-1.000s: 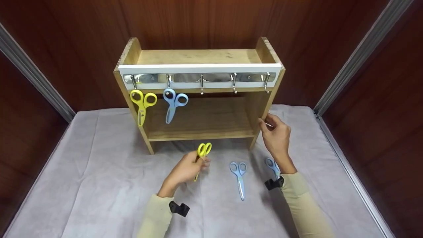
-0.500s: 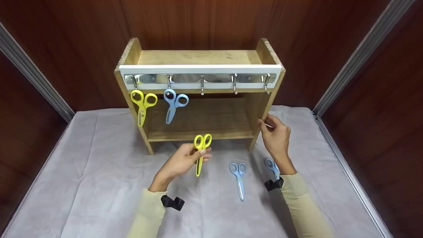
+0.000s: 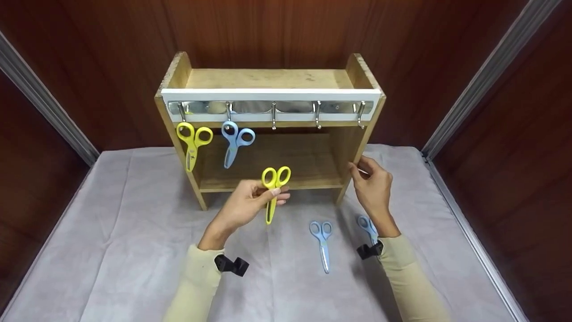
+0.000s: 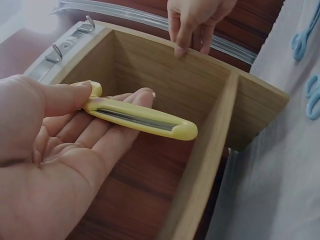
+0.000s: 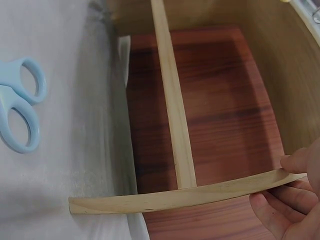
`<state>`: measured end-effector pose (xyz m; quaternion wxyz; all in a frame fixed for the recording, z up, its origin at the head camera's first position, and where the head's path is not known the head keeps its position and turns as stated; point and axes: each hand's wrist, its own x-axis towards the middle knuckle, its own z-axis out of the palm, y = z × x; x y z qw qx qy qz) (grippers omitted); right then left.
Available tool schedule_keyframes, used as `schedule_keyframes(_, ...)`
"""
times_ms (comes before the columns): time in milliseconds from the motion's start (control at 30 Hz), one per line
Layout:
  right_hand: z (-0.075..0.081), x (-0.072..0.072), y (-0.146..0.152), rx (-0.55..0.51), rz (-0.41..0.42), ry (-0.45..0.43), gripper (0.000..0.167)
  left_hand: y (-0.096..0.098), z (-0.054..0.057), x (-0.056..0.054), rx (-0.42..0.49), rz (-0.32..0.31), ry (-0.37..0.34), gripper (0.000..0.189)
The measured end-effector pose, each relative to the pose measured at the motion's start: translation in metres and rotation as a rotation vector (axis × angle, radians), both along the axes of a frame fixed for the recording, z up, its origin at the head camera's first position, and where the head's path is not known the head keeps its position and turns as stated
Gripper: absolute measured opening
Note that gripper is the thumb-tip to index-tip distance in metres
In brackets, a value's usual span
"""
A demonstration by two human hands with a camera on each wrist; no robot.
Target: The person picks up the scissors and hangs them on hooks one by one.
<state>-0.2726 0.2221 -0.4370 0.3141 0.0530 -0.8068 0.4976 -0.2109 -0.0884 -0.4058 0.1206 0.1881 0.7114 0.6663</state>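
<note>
My left hand [image 3: 243,203] pinches a pair of yellow scissors [image 3: 271,203] between thumb and fingers, handles up and blades down, in front of the lower shelf. In the left wrist view the scissors [image 4: 145,119] lie across the fingers. My right hand [image 3: 374,184] grips the right side panel of the wooden shelf [image 3: 272,183], thumb inside and fingers outside. Another pair of yellow scissors [image 3: 191,150] hangs from the leftmost hook, and light blue scissors [image 3: 231,150] hang from the second. Three hooks to their right, such as the middle hook [image 3: 274,117], hold nothing.
Light blue scissors [image 3: 324,252] lie on the grey cloth [image 3: 134,250] in front of the shelf. More blue scissors [image 3: 366,223] lie partly hidden under the right wrist. Dark wooden walls [image 3: 277,31] stand behind and at both sides.
My left hand has lifted the yellow scissors up toward the shelf, turning their front more into view. The right hand stays on the side panel.
</note>
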Motion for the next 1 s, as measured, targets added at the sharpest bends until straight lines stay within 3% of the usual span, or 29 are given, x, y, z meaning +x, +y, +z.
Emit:
schedule_keyframes(367,-0.001,0.0,0.0,-0.028,0.029,0.005,0.024,0.005,0.027,-0.006,0.072,-0.032,0.003,0.038)
schedule_keyframes(733,0.0,0.0,0.002,-0.007,0.01,0.006,0.024,0.011,0.055,-0.013,0.021,-0.042,0.068,0.031)
schedule_keyframes(900,-0.001,0.0,0.001,0.0,-0.001,0.009,0.024,0.013,0.062,-0.016,0.013,-0.05,0.071,0.031)
schedule_keyframes(1000,-0.002,0.0,-0.001,0.001,0.002,0.006,0.025,0.011,0.065,-0.018,0.003,-0.023,0.082,0.03)
